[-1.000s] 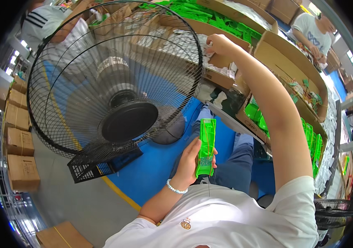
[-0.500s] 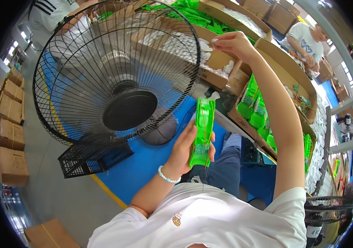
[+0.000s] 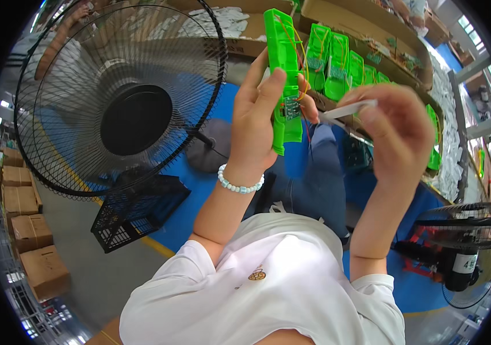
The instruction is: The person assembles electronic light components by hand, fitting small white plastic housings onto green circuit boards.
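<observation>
My left hand (image 3: 254,109) is closed around a long bright green plastic shell (image 3: 283,49), held upright. A small circuit board (image 3: 291,107) sits in the shell's lower part, and thin red and yellow wires loop out along its right side. My right hand (image 3: 401,129), partly blurred, pinches a thin white strip (image 3: 346,109) between thumb and fingers. The strip's far end comes close to the left fingertips beside the shell; whether they touch, I cannot tell. Several similar green shells (image 3: 337,66) with boards and wires stand in a row beyond my right hand.
A large black caged fan (image 3: 136,121) stands close on my left, above a black plastic crate (image 3: 136,215). Open cardboard boxes (image 3: 366,26) line the far side, one holding white pieces (image 3: 214,23). Another fan (image 3: 464,230) is at the right. Cartons (image 3: 41,270) stand on the left floor.
My right hand has come back from the box of white pieces toward the shell, with a white strip in its fingers. My left hand has raised and tilted the green shell.
</observation>
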Demonstrator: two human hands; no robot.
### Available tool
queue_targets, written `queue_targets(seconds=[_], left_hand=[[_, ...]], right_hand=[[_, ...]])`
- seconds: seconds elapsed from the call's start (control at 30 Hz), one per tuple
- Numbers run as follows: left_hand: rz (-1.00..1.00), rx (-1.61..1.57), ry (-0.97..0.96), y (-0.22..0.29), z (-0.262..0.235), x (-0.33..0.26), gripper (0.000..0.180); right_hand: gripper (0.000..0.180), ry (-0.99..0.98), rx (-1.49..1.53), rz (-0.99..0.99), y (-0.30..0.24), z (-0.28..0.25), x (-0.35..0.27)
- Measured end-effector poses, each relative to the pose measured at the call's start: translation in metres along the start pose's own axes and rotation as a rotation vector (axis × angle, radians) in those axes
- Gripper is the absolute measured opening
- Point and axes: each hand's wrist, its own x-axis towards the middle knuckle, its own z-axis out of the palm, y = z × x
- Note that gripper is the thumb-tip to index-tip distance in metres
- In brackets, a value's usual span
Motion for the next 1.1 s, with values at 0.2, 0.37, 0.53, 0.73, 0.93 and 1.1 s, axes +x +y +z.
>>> queue_targets(seconds=[0.2, 0.37, 0.53, 0.73, 0.93, 1.1], left_hand=[[-0.023, 0.187, 0.025, -0.025, 0.008, -0.004, 0.044], [-0.056, 0.321, 0.047, -0.032, 0.008, -0.002, 0.045], [-0.071, 0.409, 0.079, -0.044, 0.009, -0.001, 0.048], [-0.119, 0.545, 0.055, -0.054, 0.019, -0.004, 0.047], [-0.044, 0.704, -0.004, -0.065, 0.015, -0.008, 0.042], [-0.048, 0.749, 0.005, -0.064, 0.014, -0.016, 0.042]], right_hand=[[0.018, 0.124, 0.12, 0.145, 0.038, 0.008, -0.038], [0.019, 0.117, 0.036, 0.121, 0.058, -0.004, -0.035], [0.022, 0.168, -0.003, 0.138, 0.064, -0.011, -0.038], [0.022, 0.188, -0.247, 0.067, 0.063, -0.022, -0.043], [0.018, 0.24, -0.138, 0.26, 0.067, -0.027, -0.043], [0.014, 0.16, 0.002, 0.49, 0.058, -0.029, -0.043]])
